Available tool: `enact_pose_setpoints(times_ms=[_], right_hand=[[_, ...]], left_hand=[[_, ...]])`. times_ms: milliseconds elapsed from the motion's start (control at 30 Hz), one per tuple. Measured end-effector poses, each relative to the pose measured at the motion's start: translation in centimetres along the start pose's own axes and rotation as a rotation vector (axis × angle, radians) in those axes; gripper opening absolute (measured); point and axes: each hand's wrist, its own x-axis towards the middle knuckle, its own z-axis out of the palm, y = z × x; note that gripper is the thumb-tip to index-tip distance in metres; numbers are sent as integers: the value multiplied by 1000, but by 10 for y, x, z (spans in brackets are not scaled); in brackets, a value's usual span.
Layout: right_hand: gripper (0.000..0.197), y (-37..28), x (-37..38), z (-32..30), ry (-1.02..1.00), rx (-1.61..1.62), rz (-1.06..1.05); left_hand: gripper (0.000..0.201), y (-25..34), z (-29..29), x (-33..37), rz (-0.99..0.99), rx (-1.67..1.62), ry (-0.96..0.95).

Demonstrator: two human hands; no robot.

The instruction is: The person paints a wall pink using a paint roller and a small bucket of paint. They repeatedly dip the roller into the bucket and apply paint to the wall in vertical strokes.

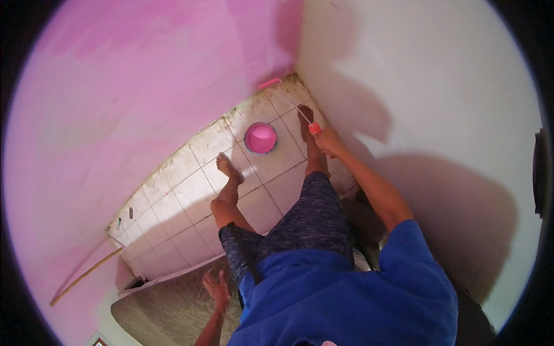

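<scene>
Fingers of the right hand (328,141) grip the paint roller (269,83), head at twelve o'clock beyond the paint bucket (261,138); those of the left hand (217,291), at seven, are spread. Pink unevenly covers the ten-o'clock wall (115,86); paler patches seemingly remain.

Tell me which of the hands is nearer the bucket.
Right. The right hand grips the roller handle, to the right of the bucket; the left hand, open, is farther off, below and left of it in view.
</scene>
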Motion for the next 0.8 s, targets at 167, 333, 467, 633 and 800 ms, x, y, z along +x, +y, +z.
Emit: enact_pose_setpoints(times_ms=[167,333,467,633,800], right_hand=[[40,7,18,20,58,-78,-113],[39,17,54,39,180,-132,-210],[38,3,86,48,137,-59,-101],[37,2,105,64,253,-153,-161],[41,12,56,33,194,-126,-149]], left_hand=[[73,51,42,113,-87,-138,-167],[99,134,79,168,-130,85,-74],[120,158,86,184,-216,129,-106],[107,156,93,198,-173,175,-52],[99,172,86,194,-214,207,-36]])
